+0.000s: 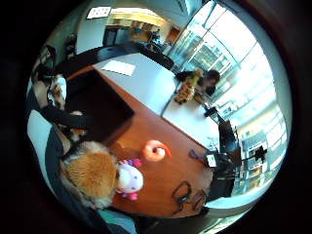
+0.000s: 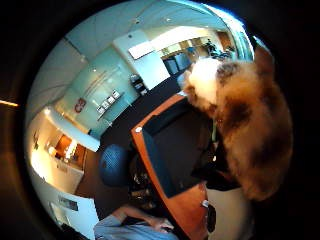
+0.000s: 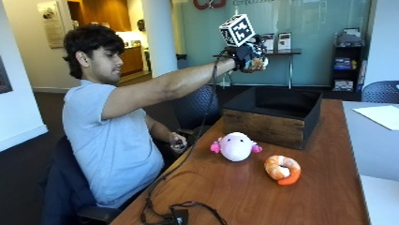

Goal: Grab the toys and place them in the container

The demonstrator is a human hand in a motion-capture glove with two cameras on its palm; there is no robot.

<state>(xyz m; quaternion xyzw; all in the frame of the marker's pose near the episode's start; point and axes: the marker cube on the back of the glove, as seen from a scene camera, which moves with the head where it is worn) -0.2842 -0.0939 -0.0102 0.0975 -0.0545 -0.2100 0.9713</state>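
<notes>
Your right hand (image 3: 250, 57) is raised high above the container (image 3: 274, 115), its fingers closed around a fluffy brown-and-white plush toy (image 2: 240, 125). The toy looks light and soft, so it should squash in your grasp and drop harmlessly. Beside the container on the surface (image 3: 262, 197) lie a white-and-pink plush toy (image 3: 235, 146) and an orange shrimp toy (image 3: 282, 169). Both look soft; take each around its body, the thickest part.

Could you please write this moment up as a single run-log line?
right hand: raised above the box, holding a furry toy | on table: pink plush, orange shrimp toy | box contents: unseen
</notes>
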